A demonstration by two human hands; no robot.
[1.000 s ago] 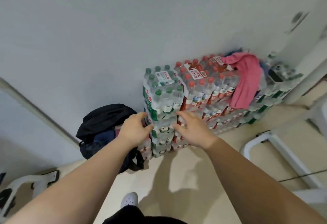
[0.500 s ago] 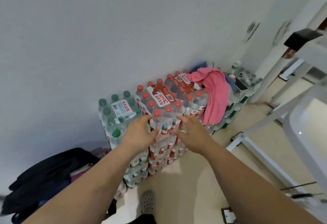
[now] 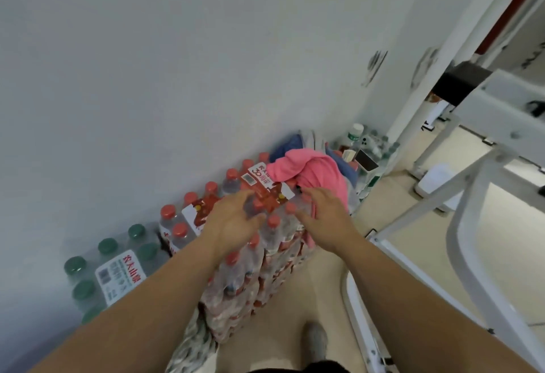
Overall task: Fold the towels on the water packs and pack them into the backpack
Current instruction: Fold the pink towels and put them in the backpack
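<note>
A crumpled pink towel (image 3: pixel 315 172) lies on top of the stacked red-capped water packs (image 3: pixel 265 254) along the wall, one end hanging down the front. A blue towel (image 3: pixel 287 144) shows behind it. My left hand (image 3: pixel 233 219) hovers over the red-capped bottles with fingers spread, holding nothing. My right hand (image 3: pixel 324 219) reaches with straight fingers to the lower edge of the pink towel, just short of it or touching it. The backpack is out of view.
Green-capped water packs (image 3: pixel 112 266) stand at the left against the white wall. Bottles and a small box (image 3: pixel 364 154) sit in the far corner. A white metal frame (image 3: pixel 460 225) stands close on the right. My shoe (image 3: pixel 315 340) is on the beige floor.
I have stepped to the right along the packs. Both hands moved forward to the pink towel; the backpack slid out of view at the left.
</note>
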